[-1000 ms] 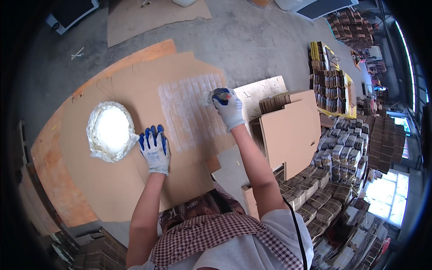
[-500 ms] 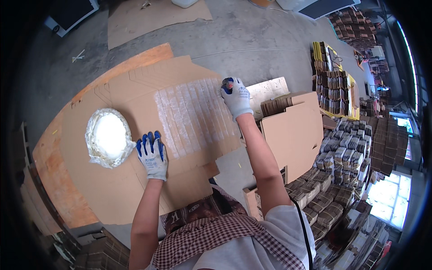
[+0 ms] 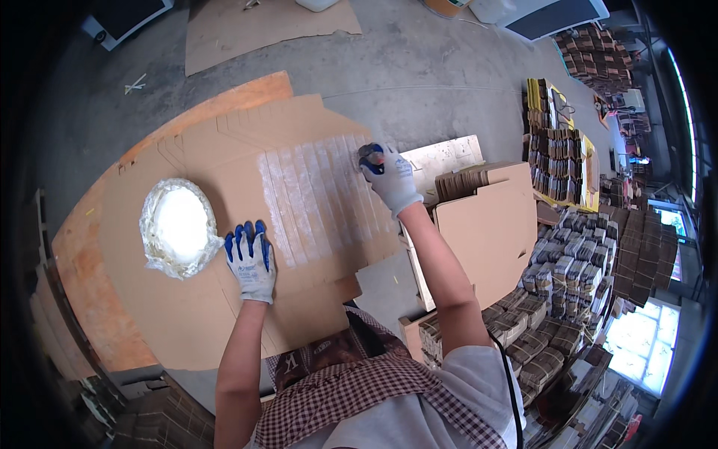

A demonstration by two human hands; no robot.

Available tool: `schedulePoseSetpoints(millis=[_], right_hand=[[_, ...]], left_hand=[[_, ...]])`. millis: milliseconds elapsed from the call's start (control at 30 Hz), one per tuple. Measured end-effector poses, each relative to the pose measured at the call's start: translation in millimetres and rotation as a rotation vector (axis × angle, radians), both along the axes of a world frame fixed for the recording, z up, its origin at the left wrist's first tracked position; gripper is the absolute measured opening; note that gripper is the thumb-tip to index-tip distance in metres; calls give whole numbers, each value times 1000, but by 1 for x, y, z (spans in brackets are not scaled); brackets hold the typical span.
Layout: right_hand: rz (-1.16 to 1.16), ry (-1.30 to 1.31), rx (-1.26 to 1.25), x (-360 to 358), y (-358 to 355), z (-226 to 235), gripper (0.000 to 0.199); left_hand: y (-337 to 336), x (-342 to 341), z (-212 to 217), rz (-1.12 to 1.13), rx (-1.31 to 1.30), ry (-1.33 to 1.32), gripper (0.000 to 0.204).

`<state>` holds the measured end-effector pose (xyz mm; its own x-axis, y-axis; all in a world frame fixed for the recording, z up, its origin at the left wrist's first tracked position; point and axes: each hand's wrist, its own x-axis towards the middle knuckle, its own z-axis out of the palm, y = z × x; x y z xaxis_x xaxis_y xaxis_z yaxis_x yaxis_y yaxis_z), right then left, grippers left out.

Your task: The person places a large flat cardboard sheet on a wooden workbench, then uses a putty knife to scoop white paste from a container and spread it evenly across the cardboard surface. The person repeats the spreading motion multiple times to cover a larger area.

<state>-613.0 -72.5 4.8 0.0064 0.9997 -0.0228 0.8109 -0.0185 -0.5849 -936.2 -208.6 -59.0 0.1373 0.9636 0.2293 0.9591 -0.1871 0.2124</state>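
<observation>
My left hand (image 3: 251,262), in a white glove with blue fingertips, lies flat with fingers spread on a large brown cardboard sheet (image 3: 209,314). Beside it stands a round basin (image 3: 147,254) with crumpled clear film over its rim and a bright white inside. My right hand (image 3: 390,179), gloved alike, is closed around a small dark tool with a reddish part (image 3: 372,159); its exact kind is mostly hidden by the fingers. That hand is at the far right edge of several parallel cardboard strips (image 3: 321,198), streaked with a whitish, shiny coating.
An orange-brown wooden board (image 3: 97,292) lies under the cardboard. To the right lean more cardboard sheets (image 3: 486,239) beside a pale panel (image 3: 449,157). Tied cardboard bundles (image 3: 568,254) are stacked further right. Another flat cardboard sheet (image 3: 262,34) lies on the concrete floor beyond.
My right hand, with the tool in it, has moved slightly left and toward me over the strips' far right end. My left hand has stayed in place.
</observation>
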Motion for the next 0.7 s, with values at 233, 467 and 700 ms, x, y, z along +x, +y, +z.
schedulePoseSetpoints(millis=[233,467,700], right_hand=[[15,-32,31,10,10,6,32],[-40,-128,-51,16,26,3,24],[59,-63,-19,5,19,-13,29]], left_hand=[[0,-2,-1,7,-4,9,43],[-1,-2,0,9,5,29,43],[1,1,-1,1,-2,22,44]])
